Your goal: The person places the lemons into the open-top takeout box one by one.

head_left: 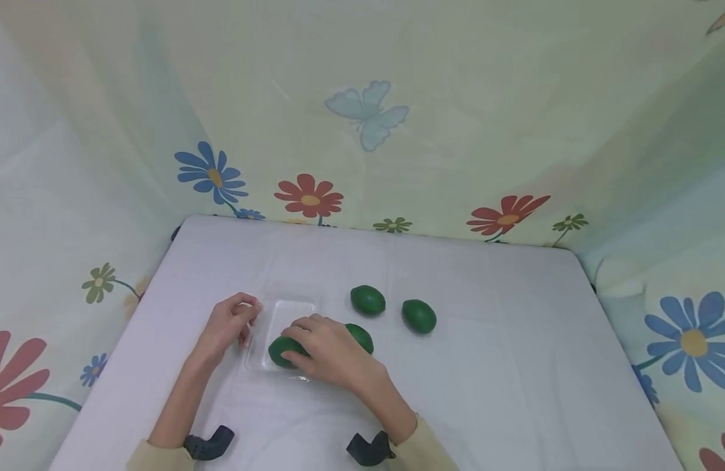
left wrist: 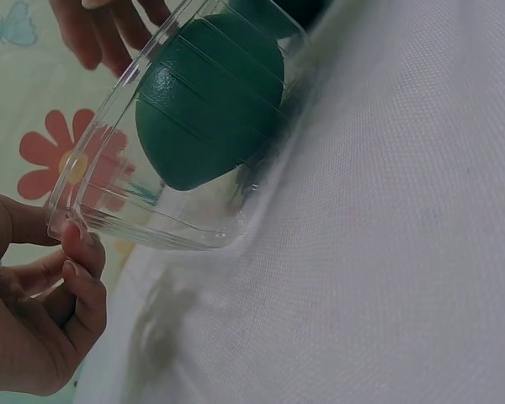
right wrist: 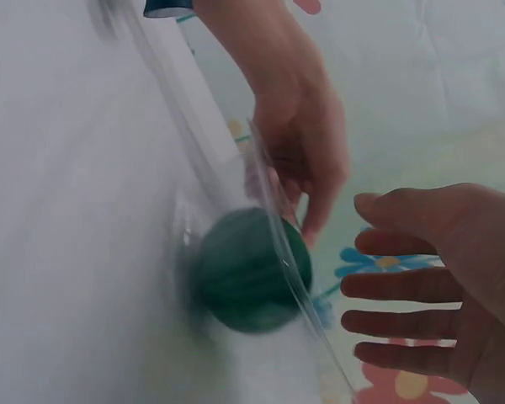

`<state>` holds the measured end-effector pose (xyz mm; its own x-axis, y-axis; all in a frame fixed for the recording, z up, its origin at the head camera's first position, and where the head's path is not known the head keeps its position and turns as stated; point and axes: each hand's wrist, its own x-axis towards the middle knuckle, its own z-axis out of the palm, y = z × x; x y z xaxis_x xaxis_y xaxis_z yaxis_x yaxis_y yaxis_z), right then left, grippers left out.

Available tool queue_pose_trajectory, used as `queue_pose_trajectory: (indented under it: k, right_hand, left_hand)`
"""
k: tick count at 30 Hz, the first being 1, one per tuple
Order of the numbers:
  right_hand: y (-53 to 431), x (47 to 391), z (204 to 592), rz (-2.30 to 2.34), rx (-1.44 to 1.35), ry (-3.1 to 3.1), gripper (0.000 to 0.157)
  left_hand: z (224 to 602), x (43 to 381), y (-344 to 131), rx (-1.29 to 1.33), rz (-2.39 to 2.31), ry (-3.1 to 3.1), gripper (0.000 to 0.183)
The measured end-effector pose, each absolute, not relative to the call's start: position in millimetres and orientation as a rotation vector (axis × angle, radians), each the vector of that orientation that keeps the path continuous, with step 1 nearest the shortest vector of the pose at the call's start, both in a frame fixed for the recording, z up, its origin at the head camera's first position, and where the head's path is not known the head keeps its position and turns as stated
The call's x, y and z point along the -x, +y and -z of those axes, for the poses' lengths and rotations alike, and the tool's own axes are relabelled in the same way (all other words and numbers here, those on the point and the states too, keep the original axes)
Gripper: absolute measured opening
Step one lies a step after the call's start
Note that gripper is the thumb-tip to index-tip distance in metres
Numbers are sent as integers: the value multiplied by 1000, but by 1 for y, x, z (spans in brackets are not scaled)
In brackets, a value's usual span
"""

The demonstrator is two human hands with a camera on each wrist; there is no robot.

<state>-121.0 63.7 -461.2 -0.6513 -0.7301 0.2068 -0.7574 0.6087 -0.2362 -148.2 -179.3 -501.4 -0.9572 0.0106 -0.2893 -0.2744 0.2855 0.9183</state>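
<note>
A clear plastic container [head_left: 286, 316] lies on the table. Thumb and fingers of my left hand [head_left: 227, 322] pinch its left rim, clearest in the left wrist view, where the container's wall [left wrist: 156, 229] slants up from the cloth. Inside it sits one green lime [head_left: 284, 352], with a smooth glossy skin. Over that lime is my right hand [head_left: 327, 347], partly covering it in the head view. The right wrist view shows the right hand's fingers [right wrist: 404, 286] spread and extended, apart from the lime [right wrist: 251, 273] and holding nothing.
Another lime [head_left: 360, 337] lies just right of the container, partly behind the right hand. Farther back are two more limes, one nearer [head_left: 368, 299] and one to its right [head_left: 419, 316]. A white cloth [head_left: 504, 366] covers the table; flowered curtains [head_left: 457, 131] surround it.
</note>
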Motion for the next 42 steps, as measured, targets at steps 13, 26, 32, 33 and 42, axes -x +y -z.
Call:
queue_pose_trajectory:
  k: [13,26,32,33,42]
  right_hand:
    - [126,114,442,-553,-1081,-2557,22]
    - [187,124,448,-516,-838,-2597,32]
    - [206,129,459,-516,-754,-2626,37]
    - [208,130,461,-514,-739,-2636,39]
    - [226,139,479,-495,-546,-2886,64]
  left_hand:
    - [495,151,-182,248,-1731,2318,31]
    - [496,150,-183,257,-1701,2330,35]
    - [498,148,-183,247,-1706,2323,36]
    - [498,148,-183,245,-1707,2322,35]
    - [498,146,-180,227,-1704,2319,33]
